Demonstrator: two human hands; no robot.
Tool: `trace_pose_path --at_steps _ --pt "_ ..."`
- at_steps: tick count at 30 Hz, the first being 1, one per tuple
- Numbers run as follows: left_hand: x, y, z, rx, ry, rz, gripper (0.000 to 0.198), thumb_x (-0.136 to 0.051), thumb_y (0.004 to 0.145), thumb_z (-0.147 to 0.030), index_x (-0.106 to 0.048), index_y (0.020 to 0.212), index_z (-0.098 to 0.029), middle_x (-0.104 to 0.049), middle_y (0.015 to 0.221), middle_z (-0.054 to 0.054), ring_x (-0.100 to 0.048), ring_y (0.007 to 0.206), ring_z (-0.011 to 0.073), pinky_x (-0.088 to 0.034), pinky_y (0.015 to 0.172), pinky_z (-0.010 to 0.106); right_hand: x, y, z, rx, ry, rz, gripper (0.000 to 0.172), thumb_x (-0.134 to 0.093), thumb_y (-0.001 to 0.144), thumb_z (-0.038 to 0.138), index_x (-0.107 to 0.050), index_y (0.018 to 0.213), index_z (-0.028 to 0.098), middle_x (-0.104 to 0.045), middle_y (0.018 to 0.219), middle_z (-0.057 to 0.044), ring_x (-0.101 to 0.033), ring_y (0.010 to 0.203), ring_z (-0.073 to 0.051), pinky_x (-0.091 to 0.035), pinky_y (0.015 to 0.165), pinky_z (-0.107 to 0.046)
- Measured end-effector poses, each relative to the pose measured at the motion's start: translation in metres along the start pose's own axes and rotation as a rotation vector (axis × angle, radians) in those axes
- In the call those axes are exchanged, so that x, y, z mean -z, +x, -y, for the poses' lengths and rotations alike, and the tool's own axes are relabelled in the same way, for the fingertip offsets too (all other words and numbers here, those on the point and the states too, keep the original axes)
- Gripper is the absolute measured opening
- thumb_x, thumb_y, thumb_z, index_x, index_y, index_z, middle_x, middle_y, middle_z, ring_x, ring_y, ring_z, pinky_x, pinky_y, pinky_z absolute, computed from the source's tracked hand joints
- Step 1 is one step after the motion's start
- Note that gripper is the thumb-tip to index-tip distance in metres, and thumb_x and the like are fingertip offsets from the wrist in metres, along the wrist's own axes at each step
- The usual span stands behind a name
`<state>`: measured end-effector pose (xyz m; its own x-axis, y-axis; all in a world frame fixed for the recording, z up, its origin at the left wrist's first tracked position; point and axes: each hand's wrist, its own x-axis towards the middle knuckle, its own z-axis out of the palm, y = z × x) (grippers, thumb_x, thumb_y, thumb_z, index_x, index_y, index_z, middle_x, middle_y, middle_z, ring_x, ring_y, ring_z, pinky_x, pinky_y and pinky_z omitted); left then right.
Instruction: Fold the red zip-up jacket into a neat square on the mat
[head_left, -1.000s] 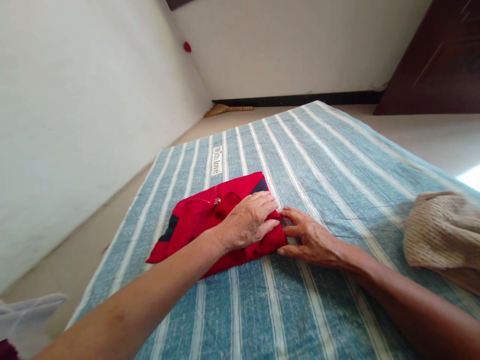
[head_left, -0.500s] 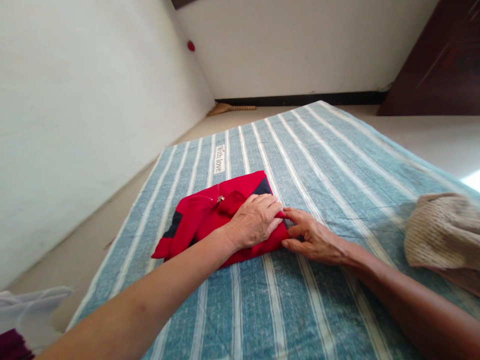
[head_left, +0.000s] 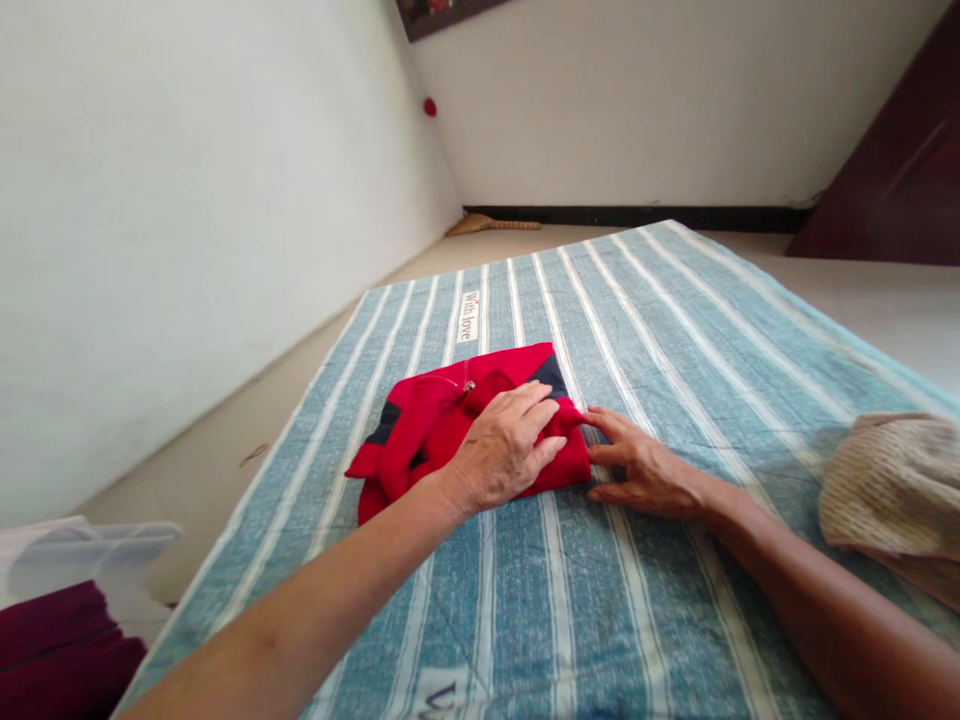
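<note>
A folded red garment (head_left: 427, 420) with dark patches and a zip lies on a blue-and-white striped sheet (head_left: 645, 330). My left hand (head_left: 506, 448) rests flat on top of the garment, fingers stretched out and pressing it down. At the garment's right edge my right hand (head_left: 641, 467) lies low on the sheet, its fingertips touching the red fabric's corner. Whether those fingers pinch the cloth or only touch it is unclear.
A beige knitted cloth (head_left: 892, 490) lies at the right edge of the sheet. White walls (head_left: 187, 200) close in on the left and behind. A broom (head_left: 491, 225) lies on the floor by the far wall. A dark red cloth (head_left: 60, 650) and a white container (head_left: 82, 560) sit lower left.
The garment has become more compact, its left part drawn in. Both hands stay on it. The camera view has shifted so the scene sits further right and lower.
</note>
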<state>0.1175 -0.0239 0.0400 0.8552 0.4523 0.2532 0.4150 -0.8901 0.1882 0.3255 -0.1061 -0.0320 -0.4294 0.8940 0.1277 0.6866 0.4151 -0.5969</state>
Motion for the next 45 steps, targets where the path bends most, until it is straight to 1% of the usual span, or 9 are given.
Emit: trace_pose_path --at_steps 9,15,20,26,31,35,39,42,45 --pt "-0.018 0.012 -0.009 0.171 -0.003 0.209 0.034 -0.057 0.088 -0.036 -0.052 0.114 -0.015 -0.057 0.126 0.012 -0.05 0.12 0.0274 -0.034 0.103 0.053 0.009 -0.004 0.004 0.083 -0.098 0.048 0.024 -0.064 0.082 0.024 -0.069 0.105 0.022 -0.031 0.15 -0.012 -0.026 0.138 -0.036 -0.028 0.11 -0.055" --pt "-0.024 0.01 -0.012 0.211 0.0 0.19 0.033 -0.056 0.088 -0.036 -0.05 0.115 -0.017 -0.057 0.126 0.011 -0.048 0.122 0.0268 -0.03 0.106 0.053 0.011 -0.004 -0.002 0.056 -0.088 0.161 0.028 -0.064 0.084 0.034 -0.069 0.109 0.024 -0.035 0.147 -0.013 -0.026 0.138 -0.034 -0.027 0.11 -0.054" --pt "-0.034 0.005 -0.017 0.243 0.03 0.135 0.036 -0.06 0.087 -0.037 -0.05 0.114 -0.015 -0.057 0.126 0.012 -0.047 0.124 0.0271 -0.03 0.107 0.051 0.007 -0.004 -0.006 0.072 -0.05 0.121 0.03 -0.057 0.088 0.032 -0.067 0.116 0.029 -0.039 0.144 -0.011 -0.031 0.136 -0.033 -0.028 0.109 -0.055" --pt "-0.039 -0.009 -0.02 0.223 -0.014 -0.126 0.035 -0.062 0.085 -0.035 -0.054 0.112 -0.014 -0.055 0.13 0.014 -0.046 0.127 0.0262 -0.035 0.107 0.048 0.01 -0.01 -0.011 -0.059 0.264 0.093 0.038 -0.059 0.084 0.05 -0.07 0.111 0.026 -0.045 0.142 -0.011 -0.04 0.131 -0.034 -0.033 0.109 -0.052" --pt "-0.012 -0.052 -0.018 0.216 -0.006 -0.495 0.026 -0.054 0.09 -0.025 -0.056 0.112 -0.013 -0.058 0.126 0.015 -0.048 0.125 0.0247 -0.042 0.105 0.045 0.009 -0.012 -0.013 -0.151 0.458 -0.097 0.029 -0.069 0.076 0.047 -0.074 0.095 0.025 -0.061 0.125 -0.01 -0.051 0.122 -0.033 -0.039 0.105 -0.051" --pt "0.008 -0.112 0.005 0.463 0.059 -0.69 0.022 -0.053 0.09 -0.024 -0.058 0.109 -0.017 -0.06 0.122 0.013 -0.054 0.118 0.0252 -0.042 0.105 0.045 0.012 -0.009 0.001 -0.263 0.471 -0.299 0.026 -0.069 0.076 0.045 -0.072 0.087 0.022 -0.07 0.102 -0.008 -0.061 0.104 -0.029 -0.044 0.096 -0.045" --pt "0.008 -0.162 0.035 0.911 -0.039 -0.757 0.023 -0.057 0.083 -0.033 -0.063 0.102 -0.02 -0.062 0.121 0.011 -0.057 0.114 0.0283 -0.044 0.101 0.043 0.012 -0.003 0.02 -0.391 0.441 -0.294 0.03 -0.064 0.077 0.048 -0.071 0.077 0.018 -0.069 0.077 -0.005 -0.062 0.074 -0.022 -0.047 0.072 -0.036" --pt "0.0 -0.177 0.048 1.124 -0.214 -0.732 0.034 -0.058 0.078 -0.04 -0.066 0.1 -0.015 -0.069 0.104 0.011 -0.066 0.096 0.0297 -0.053 0.086 0.041 0.009 -0.001 0.029 -0.465 0.468 -0.23 0.033 -0.063 0.075 0.049 -0.07 0.072 0.017 -0.066 0.068 -0.004 -0.055 0.061 -0.016 -0.041 0.058 -0.03" --pt "-0.007 -0.179 0.052 1.152 -0.393 -0.718 0.038 -0.056 0.075 -0.042 -0.067 0.098 -0.013 -0.072 0.093 0.009 -0.068 0.086 0.0263 -0.054 0.08 0.036 0.005 -0.002 0.032 -0.552 0.53 -0.189 0.032 -0.066 0.072 0.048 -0.069 0.078 0.016 -0.064 0.062 -0.003 -0.053 0.056 -0.014 -0.038 0.051 -0.027"
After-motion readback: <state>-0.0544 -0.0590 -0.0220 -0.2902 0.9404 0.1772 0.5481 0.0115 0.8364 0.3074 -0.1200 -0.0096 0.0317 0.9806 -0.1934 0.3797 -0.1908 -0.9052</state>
